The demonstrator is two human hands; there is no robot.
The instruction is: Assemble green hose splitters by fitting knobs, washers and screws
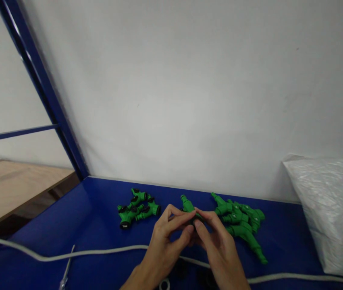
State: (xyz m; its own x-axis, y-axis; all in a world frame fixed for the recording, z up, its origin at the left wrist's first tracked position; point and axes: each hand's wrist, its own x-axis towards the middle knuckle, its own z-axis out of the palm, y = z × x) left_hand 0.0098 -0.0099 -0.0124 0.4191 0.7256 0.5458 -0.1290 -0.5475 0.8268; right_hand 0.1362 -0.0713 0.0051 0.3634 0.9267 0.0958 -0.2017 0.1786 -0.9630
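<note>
Both my hands meet over the blue table and pinch one green plastic hose fitting. My left hand grips it from the left with thumb and fingertips. My right hand grips its lower end from the right. The fitting's ribbed tip sticks up above my fingers; its lower part is hidden. A small pile of green fittings with black ends lies to the left. A larger pile of long green fittings lies to the right.
A white cable runs across the table in front of me. A clear plastic bag sits at the right. A white wall stands behind. A blue frame post rises at the left, with a wooden bench beyond it. Small dark parts lie under my wrists.
</note>
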